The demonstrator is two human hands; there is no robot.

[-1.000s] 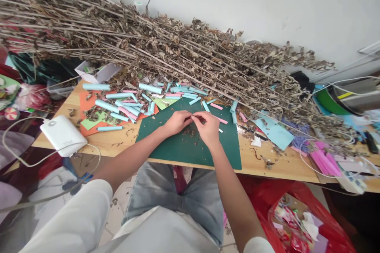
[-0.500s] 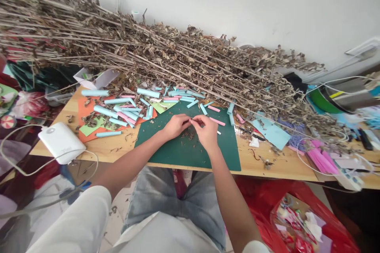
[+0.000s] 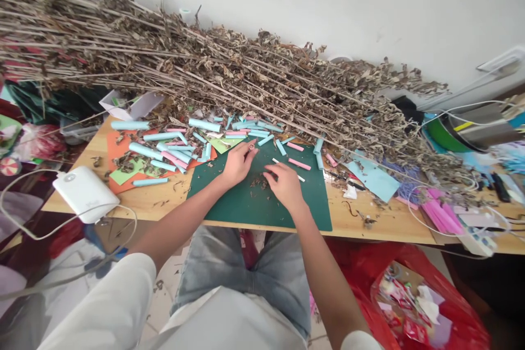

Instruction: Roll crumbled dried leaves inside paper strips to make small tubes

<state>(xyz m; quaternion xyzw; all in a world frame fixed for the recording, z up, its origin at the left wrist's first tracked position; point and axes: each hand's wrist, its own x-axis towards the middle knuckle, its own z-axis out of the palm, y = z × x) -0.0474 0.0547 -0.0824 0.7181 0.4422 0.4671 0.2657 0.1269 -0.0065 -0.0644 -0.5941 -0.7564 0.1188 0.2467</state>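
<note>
My left hand (image 3: 238, 164) is closed around a small rolled paper tube (image 3: 251, 146), whose round end faces up toward me; most of it is hidden by the fingers. My right hand (image 3: 285, 183) is at the edge of a little heap of dried leaf crumbs (image 3: 258, 181), thumb and fingers pinched together on some of them. Both hands are over a dark green cutting mat (image 3: 238, 210). A thin white stick (image 3: 301, 179) lies partly behind the right hand, and a pink paper tube (image 3: 299, 164) is just beyond it.
Dried leafy stalks (image 3: 229, 76) stretch across the back of the table. Several blue paper tubes (image 3: 145, 150) lie on orange paper (image 3: 118, 188) at left. A white power bank (image 3: 86, 194) with a cable sits at the left edge. Below right hangs a red bag (image 3: 365, 268).
My hands have come apart. The left moved up and left with the paper tube; the right dropped slightly to the leaf crumbs.
</note>
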